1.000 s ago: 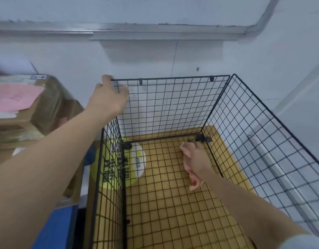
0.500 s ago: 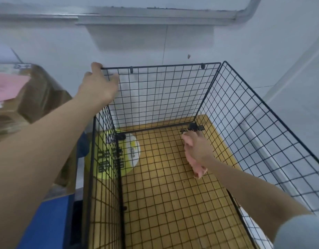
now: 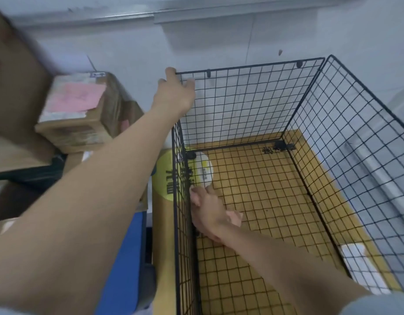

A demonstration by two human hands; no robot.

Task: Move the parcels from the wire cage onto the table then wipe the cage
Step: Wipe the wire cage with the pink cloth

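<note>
The black wire cage (image 3: 253,103) stands open-topped on a yellow surface, with no parcels inside. My left hand (image 3: 173,94) grips the top left back corner of the cage. Inside the cage, my right hand (image 3: 210,214) holds a pink cloth (image 3: 234,218) bunched in its fingers, low against the left wall near the wire floor. Cardboard parcels (image 3: 75,112) are stacked to the left, outside the cage; the top one carries a pink label.
A white wall runs close behind and to the right of the cage. A round yellow and white sticker (image 3: 173,171) lies under the cage's left back corner. A blue surface (image 3: 128,258) sits low at the left. A white label (image 3: 360,262) lies outside at the right.
My right hand has swept the pink cloth from the back right corner of the cage floor across to the left wall. My left hand keeps its grip on the corner. The view has shifted left.
</note>
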